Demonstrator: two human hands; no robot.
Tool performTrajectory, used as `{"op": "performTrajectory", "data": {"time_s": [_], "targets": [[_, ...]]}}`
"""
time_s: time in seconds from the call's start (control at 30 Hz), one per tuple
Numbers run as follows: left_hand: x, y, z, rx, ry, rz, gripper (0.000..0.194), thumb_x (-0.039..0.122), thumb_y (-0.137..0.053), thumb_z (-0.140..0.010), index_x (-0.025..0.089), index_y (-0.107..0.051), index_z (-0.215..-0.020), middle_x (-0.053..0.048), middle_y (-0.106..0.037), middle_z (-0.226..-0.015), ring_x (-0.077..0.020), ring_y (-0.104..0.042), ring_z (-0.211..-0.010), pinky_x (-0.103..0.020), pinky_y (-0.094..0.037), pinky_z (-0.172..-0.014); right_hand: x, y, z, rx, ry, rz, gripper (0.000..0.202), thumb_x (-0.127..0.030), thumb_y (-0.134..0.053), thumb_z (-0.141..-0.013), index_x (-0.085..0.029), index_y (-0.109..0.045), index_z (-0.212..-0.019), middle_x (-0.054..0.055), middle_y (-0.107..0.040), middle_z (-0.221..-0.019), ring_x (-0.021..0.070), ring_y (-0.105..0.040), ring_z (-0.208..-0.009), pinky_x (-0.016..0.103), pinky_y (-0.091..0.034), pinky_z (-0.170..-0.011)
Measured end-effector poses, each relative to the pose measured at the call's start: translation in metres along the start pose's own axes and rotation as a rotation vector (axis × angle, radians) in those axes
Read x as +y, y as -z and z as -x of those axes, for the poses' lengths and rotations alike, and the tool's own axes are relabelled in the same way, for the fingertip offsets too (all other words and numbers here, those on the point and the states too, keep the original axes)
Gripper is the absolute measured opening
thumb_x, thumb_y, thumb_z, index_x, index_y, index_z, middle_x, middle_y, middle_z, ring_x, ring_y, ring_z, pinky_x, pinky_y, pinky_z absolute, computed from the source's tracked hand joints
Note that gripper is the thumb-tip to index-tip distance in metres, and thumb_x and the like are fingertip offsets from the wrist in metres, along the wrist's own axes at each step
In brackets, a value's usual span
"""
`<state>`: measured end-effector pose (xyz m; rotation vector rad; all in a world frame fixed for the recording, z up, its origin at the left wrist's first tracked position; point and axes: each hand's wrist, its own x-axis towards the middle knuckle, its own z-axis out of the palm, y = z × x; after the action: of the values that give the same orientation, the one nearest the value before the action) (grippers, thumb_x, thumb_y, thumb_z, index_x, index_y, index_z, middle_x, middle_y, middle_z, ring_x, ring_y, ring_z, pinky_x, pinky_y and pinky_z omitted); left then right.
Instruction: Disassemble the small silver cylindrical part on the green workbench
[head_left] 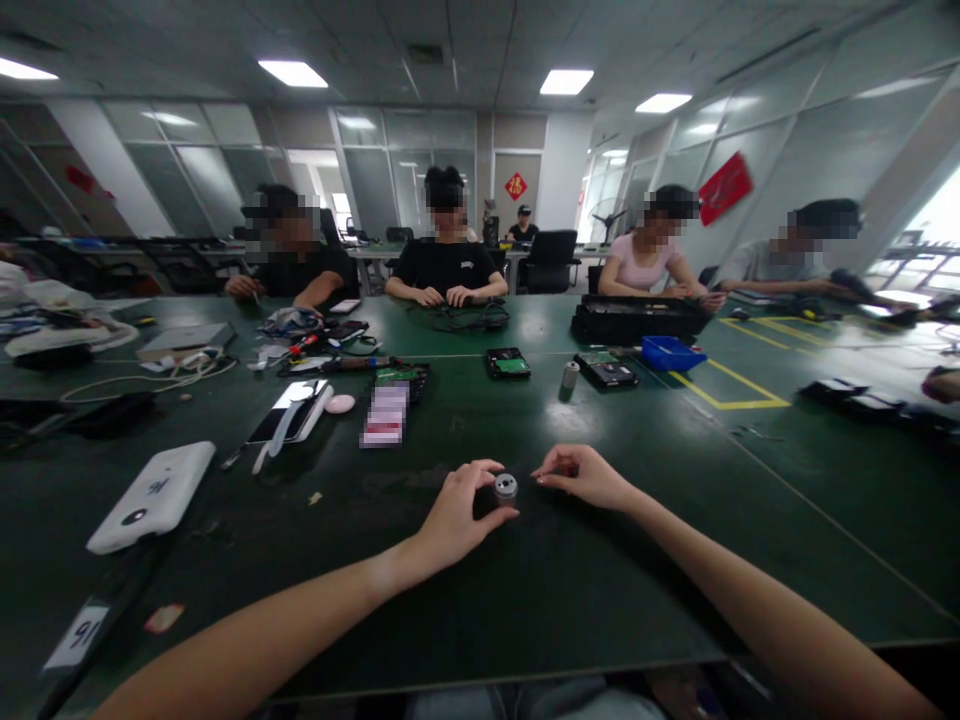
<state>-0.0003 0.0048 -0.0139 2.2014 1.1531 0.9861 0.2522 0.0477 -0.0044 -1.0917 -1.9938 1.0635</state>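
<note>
My left hand curls its thumb and fingers around a small silvery metal cylinder, which stands upright on the green table with a dark marking or hole on its top. Just to the right, my right hand is closed in a pinch, apart from the cylinder. Whatever may be between its fingertips is too small to make out. Farther back stands a similar metal cylinder, near two hard drives with green circuit boards.
A phone, a white device with a cable, and tangled tools and cables lie left on the green table. A blue tray and a long black case are back right. Several people sit across the table.
</note>
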Motion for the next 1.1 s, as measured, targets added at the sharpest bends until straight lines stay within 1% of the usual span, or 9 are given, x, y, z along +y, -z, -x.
{"op": "performTrajectory", "data": {"time_s": [0.13, 0.23, 0.4, 0.5, 0.63, 0.73, 0.8, 0.93, 1.1], "targets": [[-0.001, -0.001, 0.0, -0.012, 0.052, 0.02, 0.047, 0.036, -0.075, -0.074, 0.026, -0.055, -0.115, -0.006, -0.058, -0.117, -0.0263, -0.054, -0.109, -0.044, -0.044, -0.095, 0.003, -0.004, 0.001, -0.041, 0.028, 0.065, 0.025, -0.035, -0.075, -0.071, -0.016, -0.068, -0.086, 0.005, -0.074, -0.088, 0.0101, -0.059, -0.056, 0.022, -0.045, -0.049], [0.0, -0.001, 0.0, -0.026, 0.075, -0.006, 0.042, 0.038, -0.075, -0.073, 0.025, -0.059, -0.111, -0.006, -0.06, -0.112, -0.0267, -0.055, -0.104, -0.043, -0.045, -0.092, 0.0, -0.009, 0.002, 0.013, 0.011, 0.063, 0.027, -0.035, -0.079, -0.067, -0.015, -0.068, -0.081, 0.005, -0.074, -0.085, 0.0108, -0.059, -0.056, 0.022, -0.045, -0.048], [0.005, 0.005, -0.003, -0.059, 0.087, -0.058, 0.036, 0.04, -0.073, -0.075, 0.026, -0.064, -0.107, -0.005, -0.063, -0.109, -0.0267, -0.056, -0.101, -0.042, -0.045, -0.089, -0.008, -0.007, 0.0, 0.065, 0.007, 0.03, 0.024, -0.035, -0.075, -0.071, -0.014, -0.066, -0.077, 0.005, -0.073, -0.08, 0.0153, -0.066, -0.065, 0.026, -0.051, -0.057], [0.004, 0.008, -0.02, -0.02, 0.064, -0.1, 0.036, 0.04, -0.072, -0.076, 0.027, -0.064, -0.109, -0.005, -0.065, -0.109, -0.0264, -0.056, -0.101, -0.041, -0.044, -0.089, -0.013, 0.007, -0.014, 0.091, 0.077, -0.015, 0.024, -0.037, -0.073, -0.074, -0.015, -0.065, -0.079, 0.007, -0.073, -0.083, 0.0189, -0.069, -0.076, 0.033, -0.055, -0.071], [-0.004, 0.009, -0.055, 0.065, 0.064, -0.143, 0.034, 0.039, -0.068, -0.079, 0.025, -0.063, -0.11, -0.005, -0.068, -0.102, -0.025, -0.06, -0.095, -0.04, -0.044, -0.086, -0.018, 0.019, -0.051, 0.214, 0.189, -0.057, 0.029, -0.041, -0.073, -0.072, -0.015, -0.062, -0.077, 0.008, -0.073, -0.085, 0.0212, -0.07, -0.081, 0.04, -0.054, -0.08], [-0.012, 0.005, -0.072, 0.081, 0.067, -0.165, 0.032, 0.039, -0.067, -0.08, 0.024, -0.063, -0.108, -0.005, -0.069, -0.099, -0.0251, -0.062, -0.094, -0.04, -0.043, -0.086, -0.017, 0.01, -0.076, 0.246, 0.227, -0.177, 0.031, -0.042, -0.074, -0.071, -0.016, -0.057, -0.077, 0.008, -0.073, -0.087, 0.0217, -0.07, -0.085, 0.041, -0.054, -0.082], [-0.018, 0.0, -0.074, 0.095, 0.089, -0.169, 0.03, 0.038, -0.066, -0.081, 0.024, -0.063, -0.108, -0.004, -0.069, -0.099, -0.0256, -0.062, -0.094, -0.04, -0.044, -0.085, -0.013, -0.002, -0.084, 0.223, 0.231, -0.232, 0.029, -0.04, -0.073, -0.072, -0.017, -0.056, -0.078, 0.008, -0.073, -0.087, 0.0212, -0.07, -0.085, 0.04, -0.055, -0.081], [-0.027, -0.009, -0.066, 0.071, 0.084, -0.18, 0.032, 0.035, -0.069, -0.079, 0.025, -0.063, -0.109, -0.004, -0.069, -0.097, -0.0255, -0.063, -0.092, -0.038, -0.044, -0.083, -0.005, -0.024, -0.084, 0.211, 0.264, -0.286, 0.022, -0.034, -0.07, -0.075, -0.017, -0.056, -0.075, 0.007, -0.073, -0.086, 0.0203, -0.07, -0.087, 0.038, -0.055, -0.081], [-0.029, -0.01, -0.062, 0.05, 0.071, -0.188, 0.031, 0.033, -0.068, -0.08, 0.024, -0.063, -0.11, -0.004, -0.068, -0.097, -0.0245, -0.062, -0.092, -0.039, -0.044, -0.084, -0.004, -0.031, -0.076, 0.307, 0.308, -0.313, 0.017, -0.025, -0.068, -0.076, -0.017, -0.054, -0.069, 0.006, -0.071, -0.081, 0.0201, -0.07, -0.087, 0.036, -0.056, -0.079]]}}
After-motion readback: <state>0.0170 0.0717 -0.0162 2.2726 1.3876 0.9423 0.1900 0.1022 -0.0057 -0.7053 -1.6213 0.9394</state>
